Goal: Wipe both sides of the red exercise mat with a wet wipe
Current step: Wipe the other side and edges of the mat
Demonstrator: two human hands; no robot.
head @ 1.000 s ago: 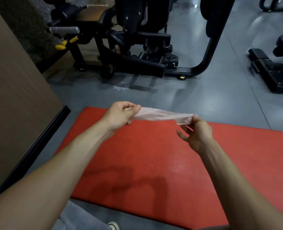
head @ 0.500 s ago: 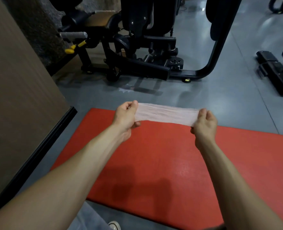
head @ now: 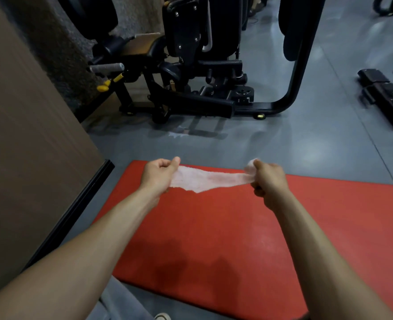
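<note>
**Two hands, one wipe, mat not yet touched**

Two hands hold the wet wipe (head: 204, 180) stretched in the air over the far edge of the red exercise mat (head: 225, 229), which lies flat on the grey floor (head: 283, 144). The left hand (head: 159, 173) pinches one end between thumb and curled fingers; the right hand (head: 268, 179) has the other end bunched in a closed fist. The wipe looks thin and pulled taut, so I'd worry it tears if tugged harder, or that it folds back on itself when one hand lets go. The black weight machine (head: 204, 72) stands close behind the mat. No brand, label or writing is legible anywhere.
</note>
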